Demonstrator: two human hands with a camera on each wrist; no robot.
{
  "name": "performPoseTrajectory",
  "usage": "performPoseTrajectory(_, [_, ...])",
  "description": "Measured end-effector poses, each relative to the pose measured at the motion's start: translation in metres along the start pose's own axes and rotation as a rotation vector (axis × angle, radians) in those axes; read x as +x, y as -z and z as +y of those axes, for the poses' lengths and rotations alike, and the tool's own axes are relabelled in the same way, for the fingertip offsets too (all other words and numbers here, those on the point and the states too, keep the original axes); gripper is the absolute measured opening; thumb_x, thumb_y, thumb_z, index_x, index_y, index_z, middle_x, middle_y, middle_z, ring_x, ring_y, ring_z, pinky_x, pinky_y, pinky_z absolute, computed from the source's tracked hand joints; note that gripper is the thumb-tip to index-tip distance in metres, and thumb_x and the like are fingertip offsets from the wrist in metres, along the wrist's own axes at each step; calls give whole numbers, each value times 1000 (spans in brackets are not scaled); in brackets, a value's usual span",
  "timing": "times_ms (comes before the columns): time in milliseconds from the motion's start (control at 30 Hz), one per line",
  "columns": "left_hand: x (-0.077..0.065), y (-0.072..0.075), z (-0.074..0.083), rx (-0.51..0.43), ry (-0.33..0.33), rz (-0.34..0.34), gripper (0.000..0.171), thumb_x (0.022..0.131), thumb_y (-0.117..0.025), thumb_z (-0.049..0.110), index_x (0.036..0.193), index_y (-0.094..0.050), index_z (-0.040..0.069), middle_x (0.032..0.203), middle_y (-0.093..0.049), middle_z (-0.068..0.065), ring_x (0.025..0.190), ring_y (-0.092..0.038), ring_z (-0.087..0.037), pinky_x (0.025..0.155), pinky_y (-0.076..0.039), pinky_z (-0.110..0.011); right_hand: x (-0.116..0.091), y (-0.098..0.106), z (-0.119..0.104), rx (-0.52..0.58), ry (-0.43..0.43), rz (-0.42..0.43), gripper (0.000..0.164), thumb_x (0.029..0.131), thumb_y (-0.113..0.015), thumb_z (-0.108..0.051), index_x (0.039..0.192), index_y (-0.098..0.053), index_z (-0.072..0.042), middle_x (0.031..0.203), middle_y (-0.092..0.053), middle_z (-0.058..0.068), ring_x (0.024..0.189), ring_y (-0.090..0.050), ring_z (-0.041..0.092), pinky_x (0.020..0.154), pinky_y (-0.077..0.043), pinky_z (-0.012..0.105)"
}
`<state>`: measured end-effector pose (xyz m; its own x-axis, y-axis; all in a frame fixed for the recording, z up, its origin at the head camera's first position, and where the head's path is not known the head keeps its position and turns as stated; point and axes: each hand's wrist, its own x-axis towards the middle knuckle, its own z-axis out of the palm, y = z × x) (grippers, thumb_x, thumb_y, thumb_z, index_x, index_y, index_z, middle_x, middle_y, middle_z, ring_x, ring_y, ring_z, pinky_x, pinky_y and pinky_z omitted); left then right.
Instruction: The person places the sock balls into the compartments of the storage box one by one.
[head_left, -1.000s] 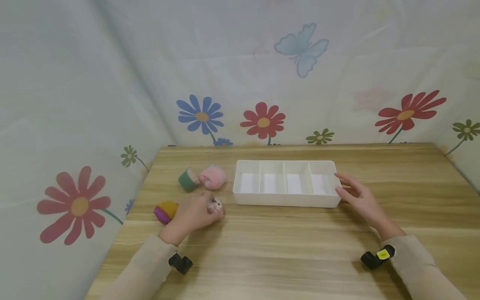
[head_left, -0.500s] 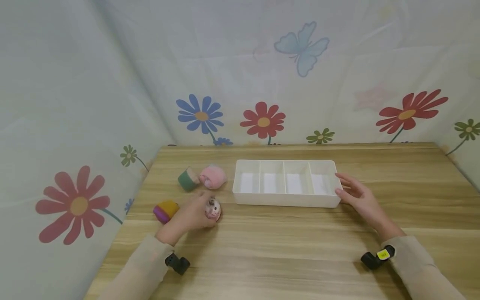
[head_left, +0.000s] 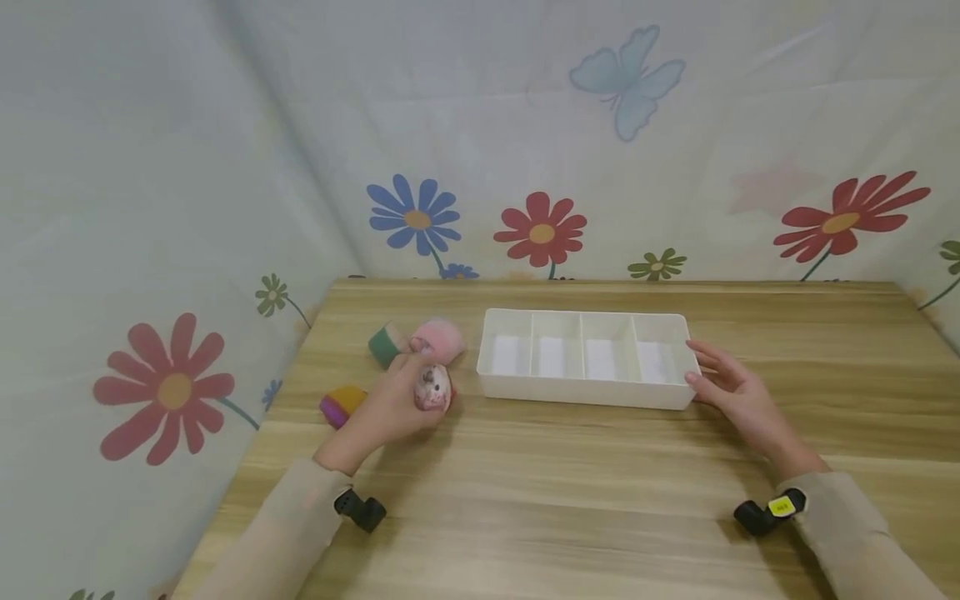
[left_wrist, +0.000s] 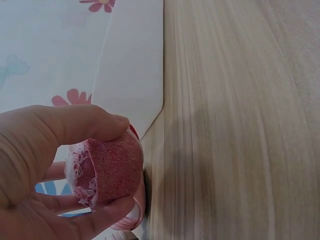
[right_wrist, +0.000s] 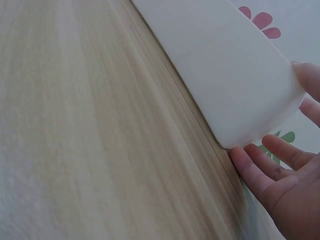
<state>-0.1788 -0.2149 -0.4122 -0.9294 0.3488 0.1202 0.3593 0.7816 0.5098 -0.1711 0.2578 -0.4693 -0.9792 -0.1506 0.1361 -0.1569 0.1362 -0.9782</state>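
My left hand [head_left: 390, 402] holds a balled-up sock [head_left: 432, 388], white with red and pink patterning, between thumb and fingertips. In the left wrist view this sock [left_wrist: 112, 167] shows a reddish knit side with loose threads. Just behind the hand lie a pink balled-up sock [head_left: 439, 340] and a green one [head_left: 387, 344]. A yellow and purple sock ball [head_left: 343, 403] rests left of the hand, partly hidden by it. My right hand [head_left: 742, 403] touches the right end of a white divided box [head_left: 585, 392], thumb at the front corner, fingers lightly bent along the end wall [right_wrist: 250, 100].
The box has several compartments in a row, with pale floors showing. It stands on a wood-grain table [head_left: 570, 492]. Behind and to the left hangs a white curtain [head_left: 480, 100] printed with flowers and a butterfly. A black wrist camera [head_left: 360, 509] sits on each wrist.
The left hand has shifted slightly up and away from me with the patterned sock. The head view has tilted a little. The right hand stays at the box's end.
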Motion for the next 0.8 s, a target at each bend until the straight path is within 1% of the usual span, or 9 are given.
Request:
performPoseTrajectory(133, [2, 1, 2, -52, -9, 38, 70, 66, -82, 15, 124, -45, 5, 126, -42, -18, 104, -48, -28, 85, -47, -44, 0, 0, -1, -19, -11, -5, 52, 94, -54, -12, 143, -36, -13, 132, -35, 24, 101, -53, -1, 75, -51, 20])
performPoseTrajectory(233, [3, 2, 4, -63, -22, 69, 68, 66, -83, 16, 121, -45, 5, 123, -44, -14, 103, -48, -25, 85, -48, -43, 0, 0, -1, -42, -26, -8, 53, 95, -54, -15, 144, -34, -15, 135, -31, 30, 101, -51, -3, 76, -50, 19])
performPoseTrajectory(367, [4, 2, 5, -78, -24, 86, 68, 66, -84, 17, 120, -43, 7, 116, -45, -8, 101, -49, -22, 84, -48, -40, 0, 0, -1, -57, -34, -7, 53, 95, -53, -17, 144, -34, -16, 137, -29, 32, 102, -50, -3, 76, -49, 18])
performPoseTrajectory(500, [5, 2, 6, -101, -27, 92, 70, 65, -84, 16, 122, -43, 7, 115, -46, -6, 102, -49, -22, 86, -47, -41, 0, 0, -2, -56, -26, -12, 53, 95, -53, -16, 144, -34, -15, 137, -28, 32, 102, -50, -3, 76, -50, 19])
performPoseTrajectory(567, [9, 2, 6, -123, -54, 103, 69, 65, -84, 14, 122, -44, 7, 116, -47, -6, 104, -48, -21, 88, -46, -41, 0, -1, -2, -54, -25, -14, 53, 95, -53, -16, 144, -33, -15, 137, -29, 32, 102, -51, -3, 76, -50, 19])
performPoseTrajectory(633, [13, 1, 7, -141, -101, 123, 67, 64, -84, 11, 120, -46, 8, 116, -48, -6, 104, -48, -21, 89, -45, -42, 0, -1, -2, -50, -23, -13, 53, 95, -53, -16, 144, -33, -15, 137, -29, 33, 101, -51, -3, 76, -50, 19])
performPoseTrajectory(733, [20, 1, 9, -176, -199, 143, 66, 63, -83, 6, 118, -46, 10, 118, -49, -6, 106, -46, -19, 90, -43, -42, -1, -1, -2, -49, -23, -10, 52, 95, -52, -16, 144, -34, -15, 136, -30, 32, 101, -52, -2, 76, -50, 18])
performPoseTrajectory(800, [23, 1, 11, -182, -256, 152, 67, 63, -83, 3, 118, -45, 10, 118, -49, -7, 107, -45, -19, 90, -43, -41, -1, -1, -3, -43, -22, -9, 52, 95, -52, -15, 144, -34, -15, 136, -31, 30, 101, -53, -2, 76, -50, 19])
